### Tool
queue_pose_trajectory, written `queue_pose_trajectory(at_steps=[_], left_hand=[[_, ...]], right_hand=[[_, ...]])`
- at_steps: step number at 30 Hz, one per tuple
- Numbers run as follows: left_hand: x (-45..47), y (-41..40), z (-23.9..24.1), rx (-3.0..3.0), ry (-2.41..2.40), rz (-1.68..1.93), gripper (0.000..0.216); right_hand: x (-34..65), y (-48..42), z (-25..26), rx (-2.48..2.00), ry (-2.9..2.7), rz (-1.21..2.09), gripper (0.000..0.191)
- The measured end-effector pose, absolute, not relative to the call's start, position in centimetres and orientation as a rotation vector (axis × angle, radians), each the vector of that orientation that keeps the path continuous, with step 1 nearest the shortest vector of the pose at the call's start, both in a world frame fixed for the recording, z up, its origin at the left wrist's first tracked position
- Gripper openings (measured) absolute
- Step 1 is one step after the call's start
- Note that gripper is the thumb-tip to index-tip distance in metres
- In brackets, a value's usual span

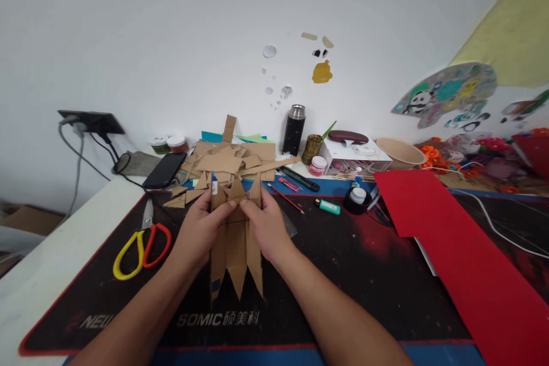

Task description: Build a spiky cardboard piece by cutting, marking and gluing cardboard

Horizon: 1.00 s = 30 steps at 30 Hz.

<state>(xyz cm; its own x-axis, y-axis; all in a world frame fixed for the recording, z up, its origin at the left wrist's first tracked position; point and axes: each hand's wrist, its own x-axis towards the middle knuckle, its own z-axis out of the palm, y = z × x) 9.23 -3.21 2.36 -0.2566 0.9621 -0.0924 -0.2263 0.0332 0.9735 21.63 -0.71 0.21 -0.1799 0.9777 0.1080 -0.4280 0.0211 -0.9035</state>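
Both of my hands hold a brown cardboard piece (235, 246) with pointed ends, raised over the black desk mat (351, 274). My left hand (199, 229) grips its left side, fingers closed, thumb pressing the top middle. Gripping the right side, my right hand (268, 226) has its thumb meeting the left one near the centre. Several long pointed strips hang down from the piece toward me. Behind it lies a heap of cardboard scraps (227, 163).
Yellow-and-red scissors (139, 246) lie left of my hands. A large red sheet (454, 246) covers the right. A phone (164, 170), black flask (294, 128), pencil (285, 197), glue stick (328, 206), tape roll (357, 197), box and bowl (398, 151) crowd the back edge.
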Motion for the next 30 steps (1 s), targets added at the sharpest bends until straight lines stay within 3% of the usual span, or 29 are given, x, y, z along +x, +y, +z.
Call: queue_pose_trajectory(at_steps=[30], left_hand=[[9.04,-2.96,2.07,0.796,1.297,1.378,0.055]], right_hand=[[21.1,-0.85,0.05,-0.668,-1.009,1.538,0.026]])
